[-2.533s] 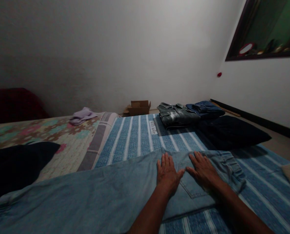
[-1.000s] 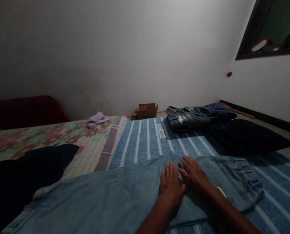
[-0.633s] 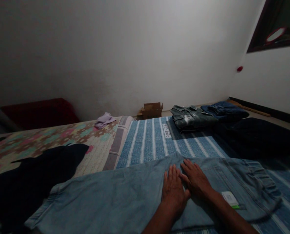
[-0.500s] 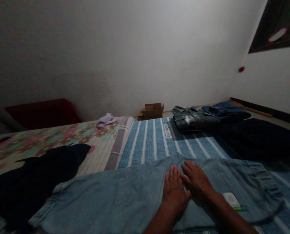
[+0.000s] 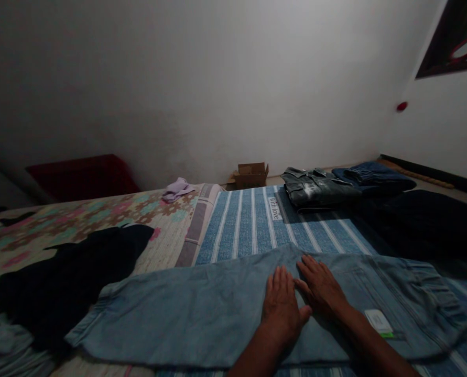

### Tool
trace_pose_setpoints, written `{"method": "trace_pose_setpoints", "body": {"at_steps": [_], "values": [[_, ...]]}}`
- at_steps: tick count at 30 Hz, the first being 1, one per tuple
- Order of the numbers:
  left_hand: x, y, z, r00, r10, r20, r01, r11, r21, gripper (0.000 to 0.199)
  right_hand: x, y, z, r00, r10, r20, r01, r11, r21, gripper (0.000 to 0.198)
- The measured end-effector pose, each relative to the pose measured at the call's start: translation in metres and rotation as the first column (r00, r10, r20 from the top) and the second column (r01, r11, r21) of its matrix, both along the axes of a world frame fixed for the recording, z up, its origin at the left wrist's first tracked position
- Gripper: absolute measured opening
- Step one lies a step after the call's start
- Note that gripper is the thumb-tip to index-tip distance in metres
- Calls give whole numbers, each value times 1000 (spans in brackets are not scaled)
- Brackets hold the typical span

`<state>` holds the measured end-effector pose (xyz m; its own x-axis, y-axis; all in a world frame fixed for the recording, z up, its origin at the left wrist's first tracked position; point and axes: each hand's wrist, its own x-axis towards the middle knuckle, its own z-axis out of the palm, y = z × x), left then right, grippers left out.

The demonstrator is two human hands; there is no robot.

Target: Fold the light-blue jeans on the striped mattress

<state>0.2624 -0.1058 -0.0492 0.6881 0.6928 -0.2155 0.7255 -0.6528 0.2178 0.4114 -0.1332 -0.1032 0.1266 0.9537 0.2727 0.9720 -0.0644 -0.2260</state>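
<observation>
A pair of light blue denim pants lies flat and stretched sideways in front of me, folded lengthwise. Its gathered waistband is at the right and a gathered cuff at the left. A white and green tag shows near the waist end. My left hand rests flat on the middle of the pants, fingers stretched forward. Just right of it, my right hand also lies flat on the denim, its thumb close to the left hand's fingers. Neither hand grips anything.
Dark clothing lies at the left, with grey fabric below it. Folded grey denim, folded blue jeans and a dark garment sit at the right. A lilac cloth and cardboard box are farther back.
The view has shifted slightly left, so things appear farther right, and more of the grey fabric shows at lower left. Both hands stay flat on the pants in nearly the same place.
</observation>
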Motion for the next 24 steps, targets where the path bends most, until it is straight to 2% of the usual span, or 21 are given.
{"method": "trace_pose_setpoints", "body": {"at_steps": [5,9,13,17,24], "values": [[0,0,-3,1000,-22,14,22,1000,7,75,-9,5,14,1000,-18,-2,18,1000,-18,44],[-2,1,-5,999,-24,26,24,1000,-12,69,-22,15,23,998,47,-37,-49,998,-41,45],[-15,1,-4,993,-65,99,64,998,16,70,-29,19,14,995,57,-77,-61,997,-48,43],[-38,1,2,987,-89,133,80,994,71,57,-31,17,5,996,59,-63,-60,998,-6,43],[-76,15,8,988,10,152,-36,984,174,45,-34,14,5,998,55,-44,-53,998,31,48]]}}
